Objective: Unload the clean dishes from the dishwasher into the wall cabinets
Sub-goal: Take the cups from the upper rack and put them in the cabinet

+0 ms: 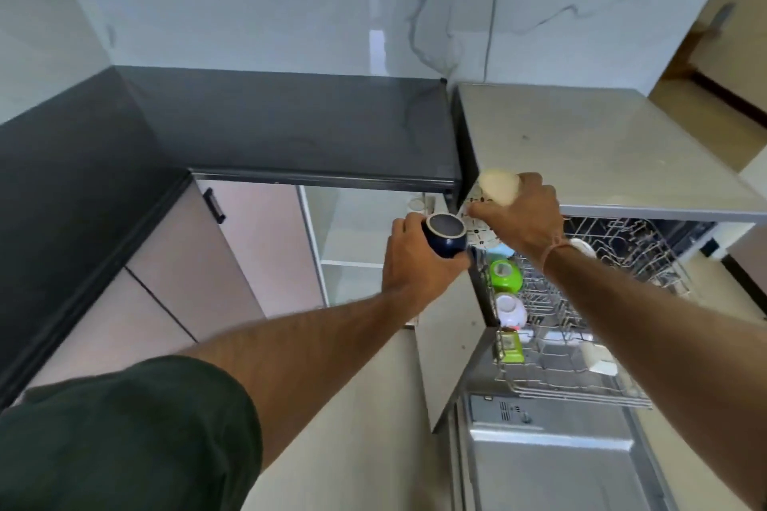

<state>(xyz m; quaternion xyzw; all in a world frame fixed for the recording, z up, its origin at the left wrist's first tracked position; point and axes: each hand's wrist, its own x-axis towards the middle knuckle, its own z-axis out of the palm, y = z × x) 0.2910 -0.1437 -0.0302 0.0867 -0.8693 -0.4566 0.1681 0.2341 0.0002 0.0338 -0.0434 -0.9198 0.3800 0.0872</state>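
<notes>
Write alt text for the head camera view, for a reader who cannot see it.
A person's left hand grips a dark blue cup and the right hand grips a cream cup together with a patterned white plate, above the pulled-out dishwasher rack. A green bowl and a white bowl sit in the rack.

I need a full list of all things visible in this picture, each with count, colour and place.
mug: one, dark blue, in the left hand
cup: one, cream, in the right hand
plate: one, white with dark marks, behind the right hand
rack: one, grey wire, pulled out, on the right
green bowl: one, green, rack's left side
white bowl: one, white, just nearer than the green bowl
countertop: one, black, upper left
left hand: one, grips the mug
right hand: one, grips the cup
</notes>
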